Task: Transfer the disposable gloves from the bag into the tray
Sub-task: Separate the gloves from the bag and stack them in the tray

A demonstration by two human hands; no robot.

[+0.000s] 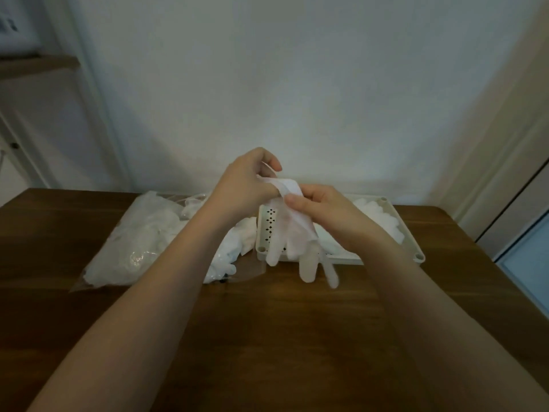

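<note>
Both hands, left hand [252, 179] and right hand [320, 209], pinch one thin translucent white disposable glove [297, 233] by its cuff, each grip grasping it; its fingers dangle toward six o'clock over the white perforated plastic tray [414, 242]. Light, limp and probably slippery, so the cuff seems best. At nine o'clock on the bench lies the clear plastic bag [139, 239].

white gloves [292, 233]; white tray [414, 233], diamond-patterned holes; brown table [282, 337]

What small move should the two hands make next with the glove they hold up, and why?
Probably lower the glove into the tray. Both the left hand and the right hand pinch its cuff, its fingers hang over the tray's near edge, and other gloves already lie inside, while the bag still holds more.
</note>
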